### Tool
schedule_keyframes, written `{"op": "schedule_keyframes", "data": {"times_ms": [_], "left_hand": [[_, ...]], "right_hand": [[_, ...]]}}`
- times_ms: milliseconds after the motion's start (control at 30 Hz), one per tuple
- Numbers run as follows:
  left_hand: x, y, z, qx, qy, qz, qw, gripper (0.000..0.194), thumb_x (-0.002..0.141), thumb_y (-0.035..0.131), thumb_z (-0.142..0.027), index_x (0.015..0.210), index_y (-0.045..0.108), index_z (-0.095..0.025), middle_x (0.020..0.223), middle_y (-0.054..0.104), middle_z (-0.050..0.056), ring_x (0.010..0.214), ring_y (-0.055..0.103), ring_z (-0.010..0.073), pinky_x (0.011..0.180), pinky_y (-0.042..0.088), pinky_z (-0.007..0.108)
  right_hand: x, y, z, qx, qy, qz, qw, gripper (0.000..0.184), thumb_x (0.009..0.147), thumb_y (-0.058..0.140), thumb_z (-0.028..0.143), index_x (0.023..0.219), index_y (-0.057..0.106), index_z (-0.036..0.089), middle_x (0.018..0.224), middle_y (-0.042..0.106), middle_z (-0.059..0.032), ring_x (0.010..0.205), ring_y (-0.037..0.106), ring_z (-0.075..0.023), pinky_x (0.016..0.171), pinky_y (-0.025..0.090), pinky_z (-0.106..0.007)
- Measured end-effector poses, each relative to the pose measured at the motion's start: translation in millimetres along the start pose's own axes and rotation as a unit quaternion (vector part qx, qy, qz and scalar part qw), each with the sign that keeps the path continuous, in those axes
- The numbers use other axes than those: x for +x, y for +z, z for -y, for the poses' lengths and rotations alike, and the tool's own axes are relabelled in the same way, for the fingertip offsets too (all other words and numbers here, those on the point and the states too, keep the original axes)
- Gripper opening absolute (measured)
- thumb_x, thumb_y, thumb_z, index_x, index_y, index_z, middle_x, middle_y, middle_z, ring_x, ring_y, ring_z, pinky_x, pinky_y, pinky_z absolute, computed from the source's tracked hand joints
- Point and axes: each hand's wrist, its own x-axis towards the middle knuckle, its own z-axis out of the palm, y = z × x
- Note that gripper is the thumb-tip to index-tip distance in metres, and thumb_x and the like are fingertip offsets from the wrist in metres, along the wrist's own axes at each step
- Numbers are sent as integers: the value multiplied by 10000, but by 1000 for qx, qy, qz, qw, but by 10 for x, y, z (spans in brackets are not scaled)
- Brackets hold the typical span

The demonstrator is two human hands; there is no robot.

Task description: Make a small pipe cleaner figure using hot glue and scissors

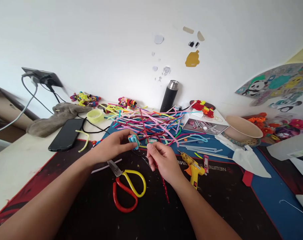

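Blue coiled piece [133, 140] in the left hand [113, 145], red glittery stem [164, 186] in the right hand [163, 160]

The left hand pinches the small blue coiled piece between thumb and fingers, holding it above the far part of the black mat [91, 210]. Just to its right, well apart from touching it, the right hand is closed, thumb against curled fingers, on the red glittery stem; the stem's near end slants down below the palm over the mat.

Nearer than the hands, scissors [118, 173] lie with their red and yellow handles toward the near side, the blades reaching toward the left wrist. To the right of the right hand rests a yellow glue gun [195, 169], its nozzle pointing far and left, with translucent sticks [198, 148] beyond it.

Beyond both hands spreads a tangled pile of coloured stems [158, 124]. A black flask [169, 97] leans at the far side, by the wall. On the left lie a dark phone [66, 135] and a yellow-green tape roll [95, 116]; on the right stands a beige bowl [243, 128].
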Motion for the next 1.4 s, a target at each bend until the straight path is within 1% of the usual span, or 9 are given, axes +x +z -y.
{"op": "schedule_keyframes", "data": {"times_ms": [167,300,467,600,733,867,1133,1300,1400], "left_hand": [[43,-18,44,-90,-8,-98,991,459,802,856,-634,943,793,-202,968,758,57,900,640,253,806,498,334],[58,-11,112,-230,-26,-82,969,478,778,895,-645,893,815,-187,868,744,55,831,630,222,775,507,315],[52,-4,93,-370,-18,-94,924,478,695,996,-561,890,830,-157,900,771,88,753,642,179,662,529,254],[38,-53,57,-444,1,-66,894,445,764,969,-496,995,833,-141,960,810,124,614,640,143,557,529,236],[46,-110,60,-500,-7,-88,861,316,860,906,-388,1038,821,-142,1028,831,139,556,639,116,534,555,218],[64,-127,57,-522,-30,-109,846,178,945,805,-284,1010,815,-118,938,827,144,593,702,145,552,599,215],[42,-4,19,-480,-30,-53,875,300,842,921,-374,964,805,-126,871,803,116,697,755,175,642,647,222],[4,155,6,-415,-57,3,908,378,801,955,-454,938,792,-140,893,799,113,718,743,182,668,639,255],[6,165,25,-383,-61,6,922,401,784,967,-468,937,789,-143,928,796,114,755,737,189,691,619,273]], "right_hand": [[-2,7,6,-1,-2,18,1000,493,982,697,659,837,697,187,582,585,45,406,477,-83,439,328,-235],[-6,13,16,-25,-2,24,999,488,984,694,656,856,728,186,538,547,52,406,374,-77,432,268,-239],[6,17,-11,-56,10,24,998,514,981,676,681,873,753,184,503,520,51,429,383,-95,443,265,-247],[0,44,-17,-63,37,34,997,527,965,673,692,902,760,176,481,519,55,413,371,-95,441,275,-245],[-13,58,-15,-71,74,44,994,528,954,660,690,957,754,170,487,555,53,369,373,-91,410,269,-240],[-10,50,-54,-76,73,56,993,535,965,645,685,1006,751,161,534,595,45,368,432,-92,405,294,-231],[-3,51,-85,-46,36,49,997,470,967,692,643,1025,698,176,675,669,27,460,573,-107,493,428,-234],[2,44,-116,-47,20,36,998,400,990,696,572,1080,716,183,675,638,43,435,498,-89,461,367,-235],[11,42,-116,-73,16,29,997,326,983,712,520,1046,724,201,630,590,56,450,458,-96,457,330,-236]]}}
